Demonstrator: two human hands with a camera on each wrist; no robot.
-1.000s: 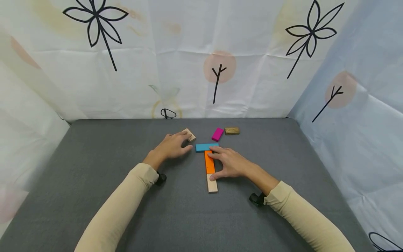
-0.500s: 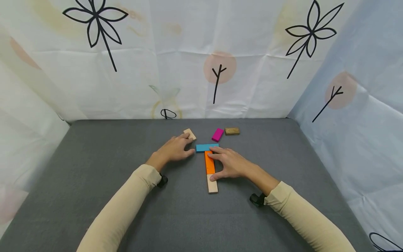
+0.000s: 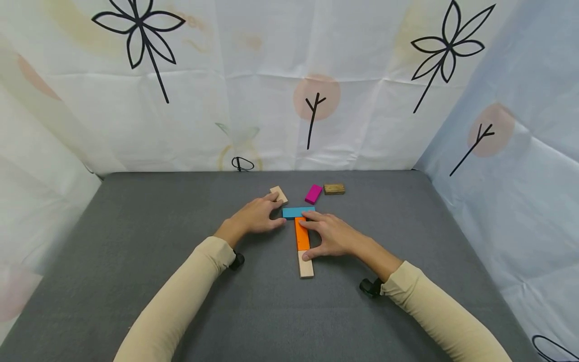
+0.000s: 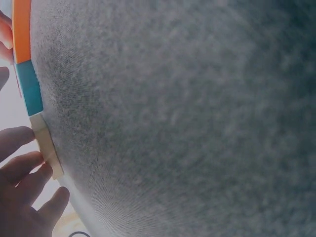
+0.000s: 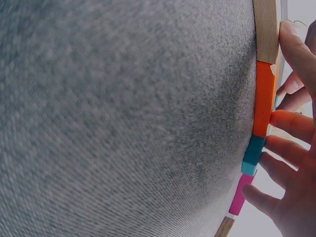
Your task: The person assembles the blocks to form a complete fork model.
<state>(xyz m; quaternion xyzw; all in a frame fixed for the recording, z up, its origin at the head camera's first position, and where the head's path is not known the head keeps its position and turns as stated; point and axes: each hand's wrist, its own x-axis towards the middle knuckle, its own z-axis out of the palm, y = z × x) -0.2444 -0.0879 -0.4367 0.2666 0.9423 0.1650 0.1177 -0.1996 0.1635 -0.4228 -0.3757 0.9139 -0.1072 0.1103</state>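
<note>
My left hand (image 3: 257,215) rests its fingertips on a pale wooden block (image 3: 282,196) behind the left end of a blue block (image 3: 291,212). In the left wrist view its fingers are spread along that pale block (image 4: 47,148). The blue block lies crosswise, with an orange block (image 3: 302,237) running back from it towards me. A second pale wooden block (image 3: 305,269) continues the line in front. Over this T-shaped row lies my right hand (image 3: 332,234), fingers extended: fingertips on the blue and orange blocks, thumb on the near pale block.
Behind the row lie a magenta block (image 3: 313,194) and a brown wood-grained block (image 3: 334,189). The grey table (image 3: 135,261) meets patterned white cloth walls (image 3: 253,95) at its back and sides.
My left hand has slid to the right, and the pale block under its fingertips has moved right with it, closer to the blue block. My right hand has stayed in place.
</note>
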